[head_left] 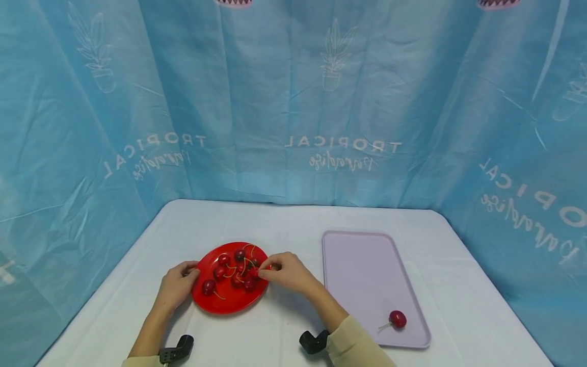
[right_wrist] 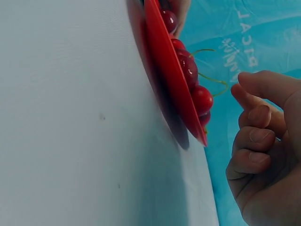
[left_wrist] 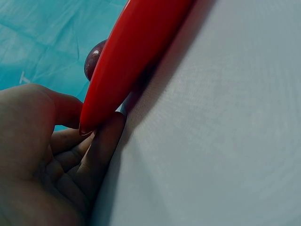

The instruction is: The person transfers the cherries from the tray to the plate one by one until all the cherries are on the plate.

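Note:
A red plate [head_left: 236, 304] carries several dark red cherries with green stems, such as one cherry [head_left: 208, 287] near its left side. My left hand [head_left: 176, 285] grips the plate's left rim, thumb on top and fingers underneath. Close over the right side of the plate is my right hand [head_left: 289, 272]. Seen from the right wrist, its thumb and index finger are bent towards each other right by a thin green stem [right_wrist: 220, 82], with a small gap between the tips; its other fingers are curled. The stem belongs to a bright red cherry [right_wrist: 202, 100] near the rim.
A pale lilac tray [head_left: 357, 270] lies to the right on the white-covered table [head_left: 293, 321]. One cherry [head_left: 397, 319] with its stem rests near the tray's front right corner. Blue printed curtains [head_left: 275, 102] stand behind and at both sides.

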